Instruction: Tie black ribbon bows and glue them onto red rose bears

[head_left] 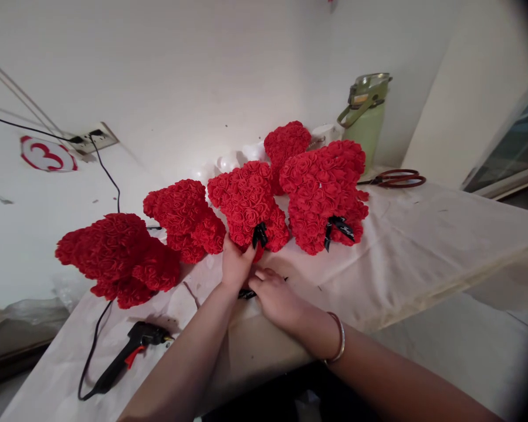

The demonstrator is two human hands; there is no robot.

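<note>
In the middle of the head view a red rose bear, covered in foam roses, stands on the table with a black ribbon bow at its front. My left hand is closed around the lower left side of this bear, its thumb beside the bow. Just in front and to the right, my right hand has its fingers curled in low over the table. Whatever they may hold is hidden. A piece of black printed ribbon shows between the two hands.
Other red rose bears stand in a row, one with a black bow. A corded hot glue gun lies front left. Scissors and a green bottle are back right. A wall socket holds plugs.
</note>
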